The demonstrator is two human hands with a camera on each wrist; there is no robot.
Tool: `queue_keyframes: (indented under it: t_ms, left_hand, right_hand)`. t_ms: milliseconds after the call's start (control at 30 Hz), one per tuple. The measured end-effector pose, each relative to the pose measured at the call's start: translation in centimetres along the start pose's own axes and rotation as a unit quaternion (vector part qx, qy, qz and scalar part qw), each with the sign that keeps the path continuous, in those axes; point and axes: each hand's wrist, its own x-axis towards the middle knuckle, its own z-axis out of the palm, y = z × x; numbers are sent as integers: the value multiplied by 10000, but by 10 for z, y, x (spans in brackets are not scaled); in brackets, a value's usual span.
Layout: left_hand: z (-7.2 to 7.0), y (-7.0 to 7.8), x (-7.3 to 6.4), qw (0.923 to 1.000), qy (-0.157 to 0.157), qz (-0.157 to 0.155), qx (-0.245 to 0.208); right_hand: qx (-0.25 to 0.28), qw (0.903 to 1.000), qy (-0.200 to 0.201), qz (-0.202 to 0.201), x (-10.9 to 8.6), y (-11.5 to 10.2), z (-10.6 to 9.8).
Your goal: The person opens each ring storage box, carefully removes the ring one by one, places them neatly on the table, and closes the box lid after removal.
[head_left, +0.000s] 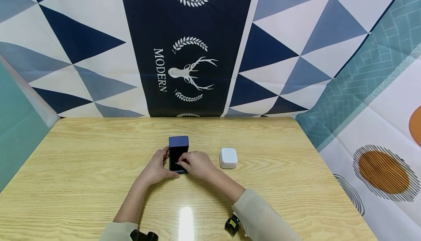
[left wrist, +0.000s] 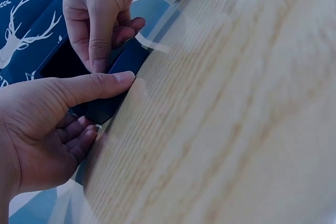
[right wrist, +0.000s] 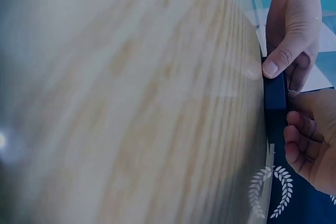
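A dark blue box with a black inside stands on the table, its far end a lighter purple-blue. My left hand holds it at the near left corner, thumb along the front edge and fingers on the left side. Over the black inside, my right hand has its thumb and index finger together. A tiny pale thing shows at those fingertips, too small to tell its kind. In the left wrist view the left thumb lies across the front wall of the box. The right wrist view hides what the right fingertips pinch.
To the right of the box sits a white rounded cube. The wooden table meets a patterned cloth at its back edge. A black strap device is at the right sleeve.
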Motion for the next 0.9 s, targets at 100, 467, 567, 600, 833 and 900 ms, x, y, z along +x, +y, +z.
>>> queue_keyframes:
  t_ms: [100,467,567,600,833,900]
  left_hand:
    - [0,0,0,10000,0,-13,-6]
    - [0,-1,1,10000,-8,9,-91]
    - [0,-1,0,9999,-9,11,-102]
    - [0,-1,0,9999,-10,10,-109]
    - [0,-1,1,10000,11,38,-25]
    - [0,-1,1,10000,14,44,-28]
  right_hand:
    - [21,10000,-26,-72,0,1,0]
    - [181,9994,-245,-153,3,1,-2]
    - [198,9992,-290,-202,3,2,-2]
    - [204,9991,-298,-225,3,2,-2]
    - [289,9982,-389,-349,3,4,-4]
    - [293,9981,-397,-373,3,4,-5]
